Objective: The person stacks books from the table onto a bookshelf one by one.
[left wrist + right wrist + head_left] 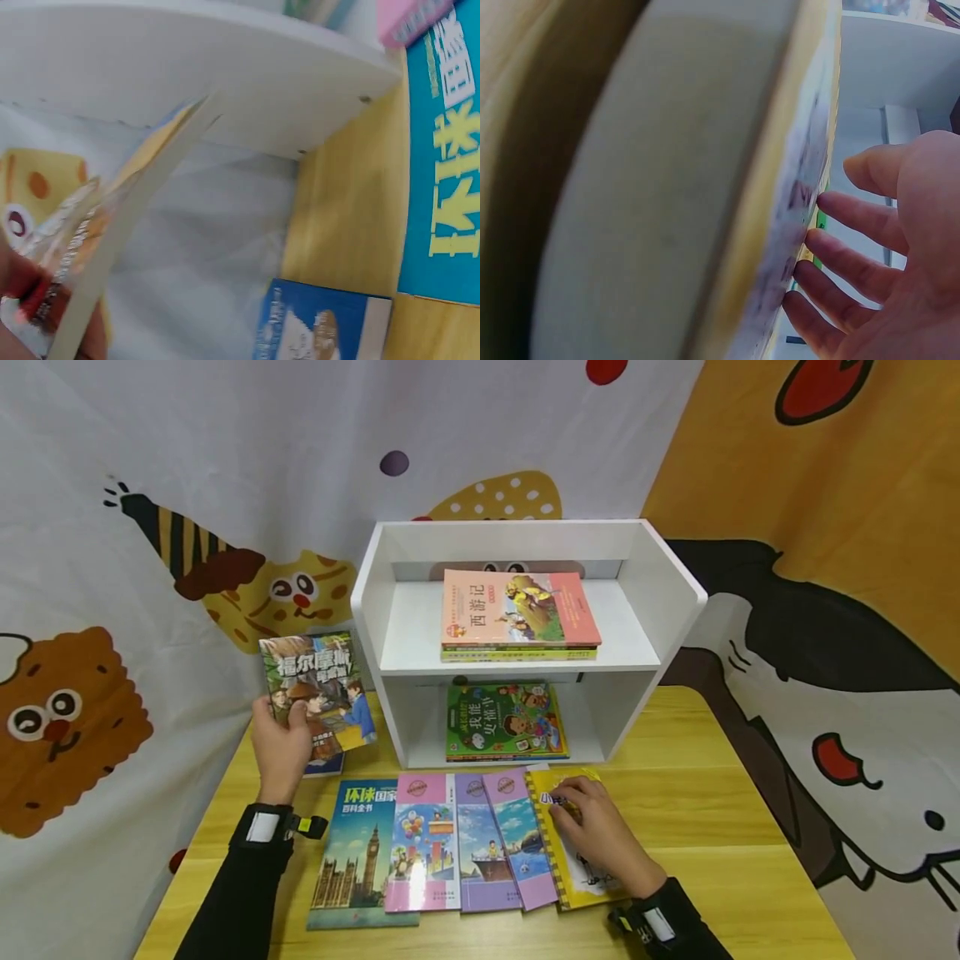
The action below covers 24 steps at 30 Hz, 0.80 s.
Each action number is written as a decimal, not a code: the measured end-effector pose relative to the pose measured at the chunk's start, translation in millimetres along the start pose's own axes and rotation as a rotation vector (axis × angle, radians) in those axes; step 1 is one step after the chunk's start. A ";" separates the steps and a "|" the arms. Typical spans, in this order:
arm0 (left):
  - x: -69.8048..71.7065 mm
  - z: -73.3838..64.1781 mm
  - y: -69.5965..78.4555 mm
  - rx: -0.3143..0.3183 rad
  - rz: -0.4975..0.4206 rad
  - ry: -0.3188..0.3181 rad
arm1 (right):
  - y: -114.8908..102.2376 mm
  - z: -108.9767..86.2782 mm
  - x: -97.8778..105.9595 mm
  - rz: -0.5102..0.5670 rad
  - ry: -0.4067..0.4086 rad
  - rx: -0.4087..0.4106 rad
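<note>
My left hand (281,747) grips a comic-style book (322,693) with Chinese lettering and cartoon children on its cover, thumb on the front. The book is held tilted up at the left side of the white shelf, above a blue book (319,322) lying on the table. In the left wrist view the held book shows edge-on. The fingertips of my right hand (600,827) touch the cover of a yellow book (573,877), at the right end of a row on the table. In the right wrist view those fingers (847,262) are spread against the cover, thumb apart.
A white two-tier shelf (517,539) holds a stack topped by a pink book (487,610) above and a green book (506,722) below. Overlapping on the table are a teal book (348,860), a pink one (423,852) and two purple-edged ones (483,843). A patterned cloth hangs behind.
</note>
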<state>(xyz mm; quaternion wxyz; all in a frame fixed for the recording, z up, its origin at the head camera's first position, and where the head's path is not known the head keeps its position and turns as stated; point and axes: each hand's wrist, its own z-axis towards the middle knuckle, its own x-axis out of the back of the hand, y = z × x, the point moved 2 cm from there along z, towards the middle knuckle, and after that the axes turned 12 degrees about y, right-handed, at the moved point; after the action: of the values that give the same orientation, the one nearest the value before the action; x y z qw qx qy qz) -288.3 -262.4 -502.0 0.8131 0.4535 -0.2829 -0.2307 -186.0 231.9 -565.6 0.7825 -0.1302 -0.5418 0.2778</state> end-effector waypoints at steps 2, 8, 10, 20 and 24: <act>11.2 -4.7 7.7 -0.041 -0.082 0.054 | 1.1 0.0 -0.1 -0.002 0.001 -0.001; 39.1 -17.3 29.0 -0.191 -0.339 0.167 | 4.1 0.3 -0.8 -0.003 0.017 0.009; 45.7 -21.7 36.9 -0.251 -0.403 0.209 | 4.4 0.2 -1.0 -0.003 0.018 0.012; 56.6 -57.0 94.5 -0.421 -0.693 0.206 | -5.3 7.8 5.1 0.044 -0.005 -0.010; 48.2 -76.9 111.9 -0.540 -0.703 0.097 | -23.6 13.6 11.4 0.096 0.029 0.024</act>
<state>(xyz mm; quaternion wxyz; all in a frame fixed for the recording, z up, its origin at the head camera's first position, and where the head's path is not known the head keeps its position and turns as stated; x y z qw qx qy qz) -188.2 -192.2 -425.8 0.7868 0.3038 -0.0024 -0.5372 -188.6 218.0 -539.6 0.7775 -0.1508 -0.5201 0.3198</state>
